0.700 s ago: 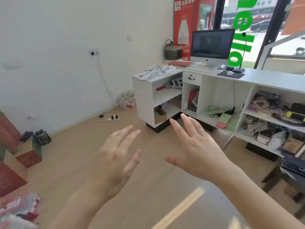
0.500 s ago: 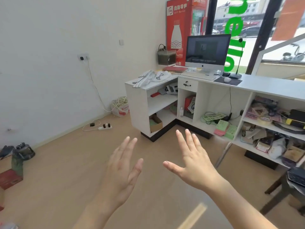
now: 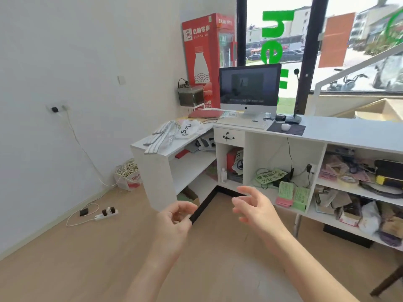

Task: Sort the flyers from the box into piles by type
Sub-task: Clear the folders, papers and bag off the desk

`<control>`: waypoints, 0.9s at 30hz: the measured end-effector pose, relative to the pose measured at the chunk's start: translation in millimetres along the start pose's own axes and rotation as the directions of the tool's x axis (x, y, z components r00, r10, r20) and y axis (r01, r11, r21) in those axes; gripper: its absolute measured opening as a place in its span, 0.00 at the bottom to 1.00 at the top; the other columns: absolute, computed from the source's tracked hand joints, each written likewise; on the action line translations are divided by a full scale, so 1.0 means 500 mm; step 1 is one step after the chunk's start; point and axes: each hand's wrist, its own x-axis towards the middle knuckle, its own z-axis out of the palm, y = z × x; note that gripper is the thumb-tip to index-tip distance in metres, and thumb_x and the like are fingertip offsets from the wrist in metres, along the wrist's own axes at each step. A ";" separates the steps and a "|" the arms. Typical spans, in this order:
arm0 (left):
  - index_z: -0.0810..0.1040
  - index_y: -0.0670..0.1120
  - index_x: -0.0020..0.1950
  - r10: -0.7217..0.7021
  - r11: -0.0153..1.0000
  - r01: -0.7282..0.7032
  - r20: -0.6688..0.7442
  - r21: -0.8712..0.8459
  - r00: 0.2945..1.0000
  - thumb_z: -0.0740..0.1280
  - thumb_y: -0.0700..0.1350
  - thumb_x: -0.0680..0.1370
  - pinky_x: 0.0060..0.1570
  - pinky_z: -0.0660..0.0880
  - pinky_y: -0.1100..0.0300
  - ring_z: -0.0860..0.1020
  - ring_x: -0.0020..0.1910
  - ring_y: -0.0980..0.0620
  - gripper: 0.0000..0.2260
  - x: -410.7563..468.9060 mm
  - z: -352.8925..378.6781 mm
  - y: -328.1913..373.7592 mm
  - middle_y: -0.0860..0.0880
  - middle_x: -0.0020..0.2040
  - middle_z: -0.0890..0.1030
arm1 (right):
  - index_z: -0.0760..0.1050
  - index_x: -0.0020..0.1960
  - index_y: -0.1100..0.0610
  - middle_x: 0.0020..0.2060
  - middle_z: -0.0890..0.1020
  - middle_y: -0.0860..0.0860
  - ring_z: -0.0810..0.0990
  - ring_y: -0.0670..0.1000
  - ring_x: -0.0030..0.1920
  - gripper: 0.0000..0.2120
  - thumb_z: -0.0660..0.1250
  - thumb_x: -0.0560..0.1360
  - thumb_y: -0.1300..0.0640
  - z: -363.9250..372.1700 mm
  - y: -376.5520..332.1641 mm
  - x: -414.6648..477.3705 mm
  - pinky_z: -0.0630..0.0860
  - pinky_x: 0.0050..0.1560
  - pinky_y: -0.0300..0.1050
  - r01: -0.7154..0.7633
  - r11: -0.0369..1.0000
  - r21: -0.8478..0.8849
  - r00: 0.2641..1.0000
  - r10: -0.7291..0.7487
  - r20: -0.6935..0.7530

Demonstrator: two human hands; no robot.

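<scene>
First, locate the flyer box: none is identifiable in view. Scan the white counter [image 3: 349, 131] shelf by shelf, w/ head tilted lower if req'd. L hand [image 3: 174, 223] and R hand [image 3: 257, 211] hang mid-air, apart from every item, fingers loosely curled, gripping nothing. The green and pink paper stacks [image 3: 293, 194] on the lower shelf beyond the R hand may be flyers; cannot tell. Check type before piling.

Legible text: window letters [image 3: 274, 29] "he"; red cabinet [image 3: 200, 62] "24h", "Self-Service"; white bag [image 3: 188, 129] "S=U".
</scene>
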 end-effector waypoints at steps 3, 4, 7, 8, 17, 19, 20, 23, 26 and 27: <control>0.82 0.49 0.42 0.022 0.991 -0.034 0.096 0.127 0.995 0.60 0.27 0.72 0.26 0.64 0.73 0.68 0.23 0.62 0.19 0.134 0.059 -0.008 0.58 0.28 0.74 | 0.74 0.60 0.44 0.45 0.81 0.43 0.80 0.42 0.48 0.15 0.68 0.74 0.48 -0.043 0.019 0.157 0.76 0.52 0.41 0.095 0.964 -0.247 0.995 -0.089 0.035; 0.82 0.49 0.42 0.039 0.984 -0.059 0.121 0.168 0.992 0.60 0.28 0.73 0.27 0.65 0.74 0.71 0.25 0.64 0.18 0.176 0.078 -0.009 0.60 0.30 0.77 | 0.73 0.61 0.43 0.46 0.80 0.41 0.78 0.40 0.49 0.16 0.68 0.74 0.46 -0.057 0.022 0.203 0.74 0.51 0.37 0.138 0.938 -0.318 0.990 -0.119 0.077; 0.82 0.55 0.44 0.097 0.946 -0.140 0.155 0.292 0.983 0.63 0.37 0.77 0.31 0.68 0.72 0.73 0.29 0.63 0.14 0.318 0.151 -0.021 0.62 0.39 0.80 | 0.68 0.66 0.41 0.53 0.74 0.38 0.74 0.36 0.55 0.23 0.68 0.73 0.42 -0.102 0.022 0.368 0.68 0.52 0.32 0.239 0.843 -0.482 0.967 -0.160 0.200; 0.82 0.57 0.46 0.117 0.930 -0.167 0.167 0.327 0.979 0.63 0.40 0.78 0.34 0.69 0.71 0.75 0.32 0.63 0.13 0.368 0.173 -0.024 0.62 0.40 0.81 | 0.66 0.68 0.41 0.56 0.72 0.38 0.72 0.36 0.57 0.25 0.68 0.73 0.41 -0.115 0.020 0.426 0.67 0.55 0.33 0.261 0.812 -0.523 0.962 -0.171 0.215; 0.78 0.54 0.58 0.290 0.603 -0.380 0.252 0.701 0.923 0.59 0.37 0.78 0.49 0.69 0.70 0.73 0.52 0.62 0.16 0.827 0.298 -0.078 0.60 0.51 0.75 | 0.44 0.76 0.42 0.76 0.46 0.48 0.49 0.52 0.75 0.43 0.65 0.70 0.35 -0.109 0.031 0.882 0.68 0.67 0.49 0.357 0.444 -0.822 0.926 -0.286 0.248; 0.77 0.52 0.61 0.281 0.532 -0.396 0.285 0.749 0.916 0.59 0.36 0.77 0.55 0.68 0.67 0.70 0.59 0.58 0.17 0.940 0.326 -0.105 0.56 0.58 0.74 | 0.43 0.76 0.42 0.76 0.44 0.50 0.48 0.54 0.75 0.44 0.64 0.70 0.34 -0.090 0.049 0.987 0.66 0.68 0.51 0.368 0.392 -0.843 0.920 -0.287 0.268; 0.76 0.51 0.62 0.270 0.492 -0.403 0.305 0.772 0.913 0.59 0.36 0.77 0.59 0.67 0.64 0.68 0.63 0.56 0.18 0.997 0.339 -0.120 0.56 0.61 0.72 | 0.42 0.76 0.42 0.76 0.43 0.50 0.46 0.55 0.76 0.44 0.64 0.70 0.34 -0.079 0.061 1.042 0.64 0.69 0.53 0.374 0.368 -0.851 0.917 -0.284 0.281; 0.72 0.51 0.68 0.214 0.387 -0.398 0.339 0.832 0.916 0.58 0.39 0.78 0.66 0.64 0.60 0.62 0.70 0.54 0.19 1.176 0.372 -0.175 0.54 0.70 0.67 | 0.39 0.76 0.42 0.77 0.39 0.51 0.40 0.54 0.77 0.44 0.61 0.71 0.33 -0.037 0.091 1.215 0.53 0.74 0.56 0.378 0.302 -0.875 0.915 -0.265 0.303; 0.68 0.50 0.70 0.130 0.268 -0.399 0.377 0.877 0.917 0.58 0.42 0.78 0.66 0.64 0.56 0.59 0.72 0.50 0.19 1.359 0.394 -0.238 0.50 0.74 0.62 | 0.36 0.77 0.43 0.77 0.37 0.54 0.35 0.55 0.76 0.43 0.58 0.73 0.33 0.007 0.111 1.377 0.44 0.75 0.58 0.377 0.243 -0.894 0.917 -0.232 0.324; 0.68 0.49 0.69 0.106 0.226 -0.401 0.387 0.888 0.916 0.58 0.42 0.78 0.65 0.65 0.54 0.59 0.71 0.49 0.19 1.417 0.401 -0.256 0.49 0.74 0.62 | 0.35 0.76 0.44 0.77 0.37 0.55 0.35 0.57 0.76 0.42 0.57 0.74 0.34 0.020 0.114 1.427 0.42 0.74 0.58 0.380 0.223 -0.898 0.917 -0.216 0.335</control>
